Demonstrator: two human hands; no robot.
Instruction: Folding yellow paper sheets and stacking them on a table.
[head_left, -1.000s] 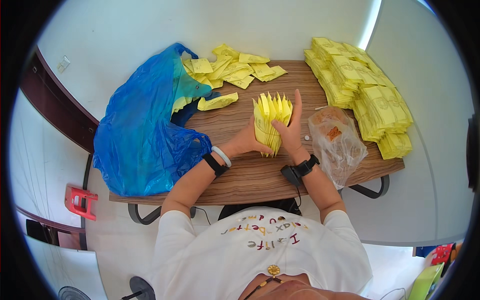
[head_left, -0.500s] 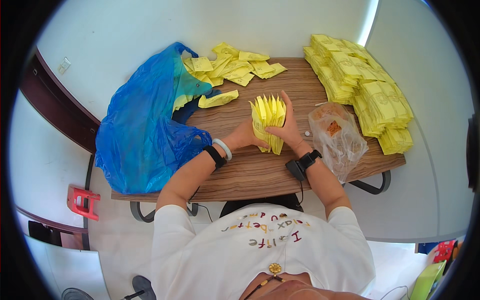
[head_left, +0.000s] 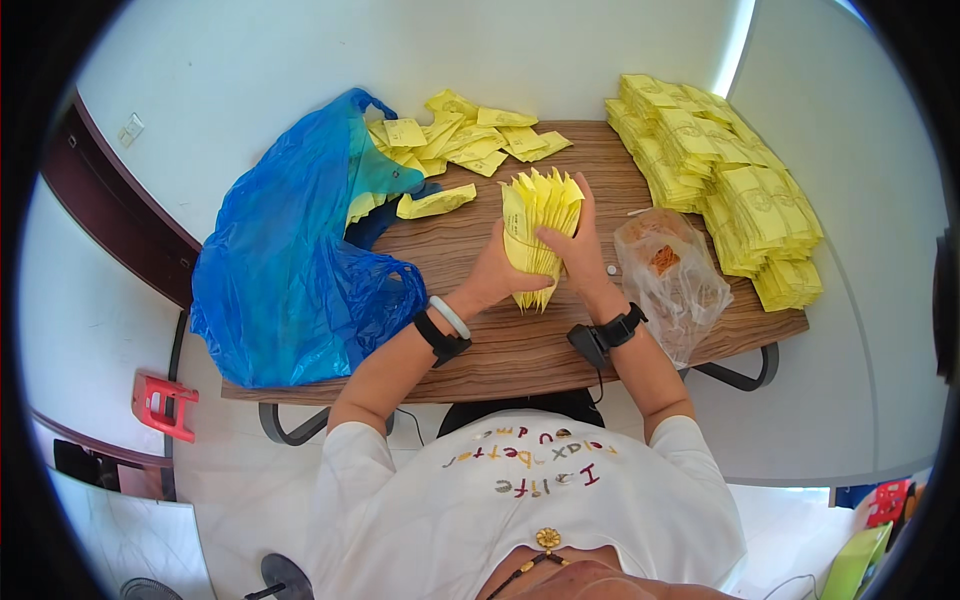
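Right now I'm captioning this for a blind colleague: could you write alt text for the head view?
A person's left hand and right hand hold a thick bundle of yellow packets at a wood-grain table. To the left are a blue plastic bag and loose yellow packets; to the right, a clear plastic bag and piled yellow bundles.

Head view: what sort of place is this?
Probably a small indoor workroom or office; can't be certain. Signs: a wood-grain table against a pale wall, stacked yellow packets at its right, and a big blue plastic bag at its left.
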